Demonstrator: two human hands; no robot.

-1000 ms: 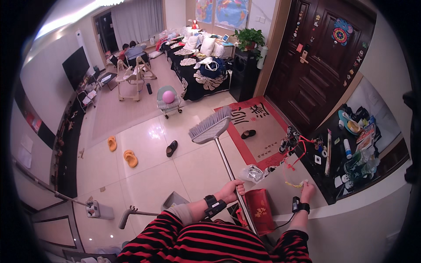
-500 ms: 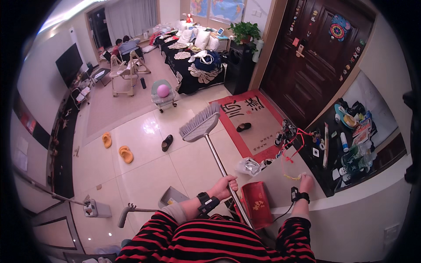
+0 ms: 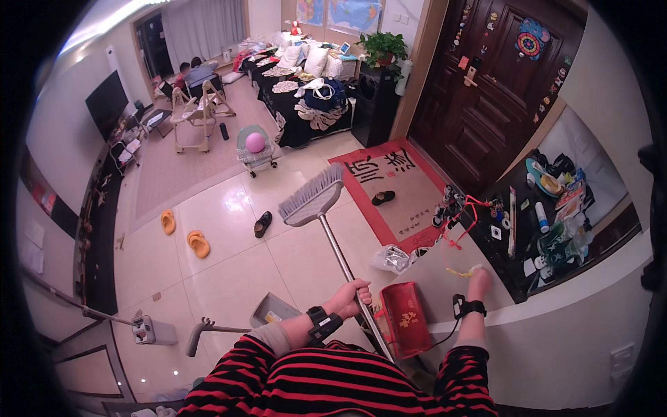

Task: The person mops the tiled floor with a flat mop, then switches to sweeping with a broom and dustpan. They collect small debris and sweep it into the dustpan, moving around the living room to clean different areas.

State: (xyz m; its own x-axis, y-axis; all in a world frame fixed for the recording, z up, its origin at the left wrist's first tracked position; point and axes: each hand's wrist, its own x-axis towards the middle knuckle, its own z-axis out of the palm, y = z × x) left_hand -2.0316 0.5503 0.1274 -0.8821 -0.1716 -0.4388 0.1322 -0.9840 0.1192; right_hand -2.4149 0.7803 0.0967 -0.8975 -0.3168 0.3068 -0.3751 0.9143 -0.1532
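Note:
My left hand (image 3: pixel 351 299) is wrapped round the metal handle of a broom (image 3: pixel 336 249). The broom is raised head up, and its grey bristled head (image 3: pixel 313 198) points away from me over the tiles. On the right, my right hand (image 3: pixel 479 281) is closed over the grey cabinet top (image 3: pixel 434 285). A small whitish bit shows at its fingers, beside the yellow end (image 3: pixel 458 272) of a red cord (image 3: pixel 472 219); what it holds is hard to make out. Both wrists wear black straps with small devices.
A red box (image 3: pixel 404 320) and a grey dustpan (image 3: pixel 272 309) are close in front of me. Orange clogs (image 3: pixel 198 243), a black shoe (image 3: pixel 262 224) and a red-bordered doormat (image 3: pixel 399 201) lie on the floor. Clutter covers the black shelf (image 3: pixel 524 260). Two people sit far off.
The whole view has shifted slightly. My left hand keeps its hold on the broom, and my right hand stays closed by the yellow cord end, with hardly any movement.

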